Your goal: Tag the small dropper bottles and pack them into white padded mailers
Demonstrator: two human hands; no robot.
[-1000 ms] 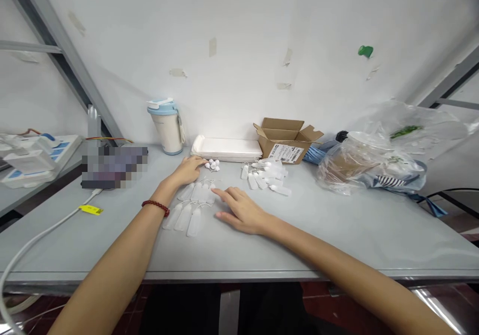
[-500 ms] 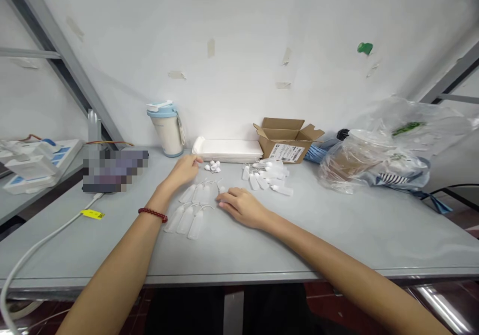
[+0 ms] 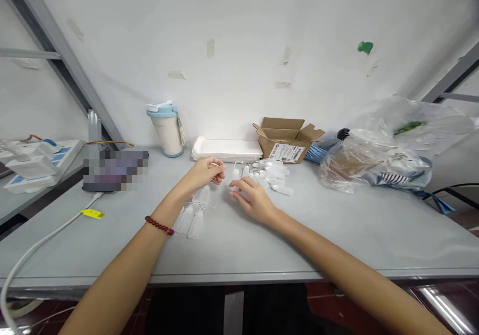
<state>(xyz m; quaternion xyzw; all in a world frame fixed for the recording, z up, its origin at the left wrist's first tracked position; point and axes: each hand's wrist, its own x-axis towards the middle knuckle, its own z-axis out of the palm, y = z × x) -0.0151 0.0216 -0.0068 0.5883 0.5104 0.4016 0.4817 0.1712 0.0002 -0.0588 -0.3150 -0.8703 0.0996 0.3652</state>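
Note:
My left hand (image 3: 207, 172) is raised over the desk with its fingers curled together; whatever lies inside them is hidden. Facing it, my right hand (image 3: 254, 200) has its thumb and fingers closed around the lower part of a small translucent plastic bottle (image 3: 235, 174) with a thin curved white tip. Below my left hand, several similar bottles (image 3: 195, 224) lie on the desk, some partly covered by the hand and wrist. To the right, a loose pile of such bottles (image 3: 271, 171) lies in front of the cardboard box.
Along the wall stand a blue-lidded cup (image 3: 166, 130), a stack of white flat packs (image 3: 228, 149) and an open cardboard box (image 3: 286, 150). A bulging clear plastic bag (image 3: 359, 163) sits at right. At left lie a blurred-out dark device (image 3: 112, 175) and a white cable (image 3: 48, 235).
My left hand has moved right from beside the small white caps, which it now hides. My right hand has shifted slightly right and up, and the bottle at its fingers has moved with it.

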